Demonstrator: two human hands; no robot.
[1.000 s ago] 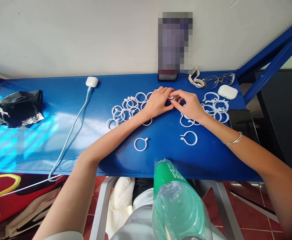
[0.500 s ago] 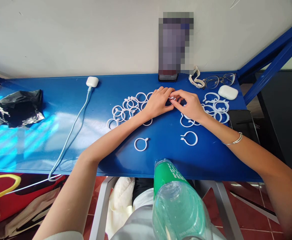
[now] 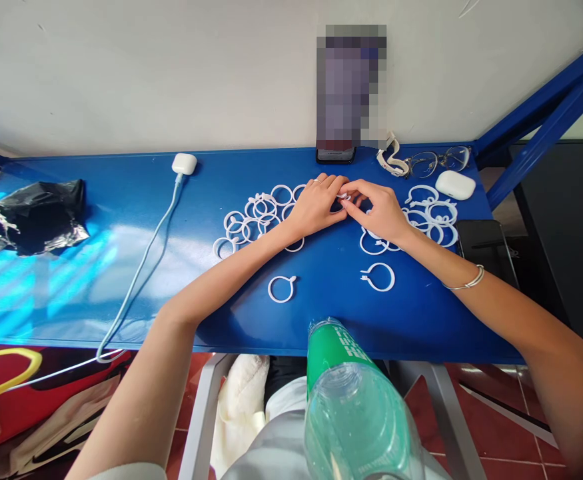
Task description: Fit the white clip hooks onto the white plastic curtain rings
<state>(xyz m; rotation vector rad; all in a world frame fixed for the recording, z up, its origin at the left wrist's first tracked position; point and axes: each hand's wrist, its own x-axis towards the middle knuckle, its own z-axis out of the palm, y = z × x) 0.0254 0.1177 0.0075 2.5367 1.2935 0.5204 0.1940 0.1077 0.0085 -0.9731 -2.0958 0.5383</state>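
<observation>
My left hand [image 3: 317, 205] and my right hand [image 3: 378, 205] meet over the blue table, both closed on one white plastic snap ring [image 3: 344, 197]. Only its small clasp shows between the fingertips; my left hand covers most of the rest. Beside my left hand lies a loose pile of similar white rings [image 3: 258, 208], partly behind my forearm. Around my right wrist are several more rings [image 3: 441, 212], some with visible gaps. Nearer the front edge lie a closed-looking ring [image 3: 270, 288] and an open one with parted ends [image 3: 394, 277].
A phone [image 3: 336, 157] leans on the wall. At right are a strap [image 3: 394, 163], glasses [image 3: 424, 165], a white case [image 3: 455, 185] and a dark phone [image 3: 488, 243]. A cabled white case [image 3: 184, 163] and black bag [image 3: 36, 193] lie left. A green-labelled bottle [image 3: 356, 407] stands in front.
</observation>
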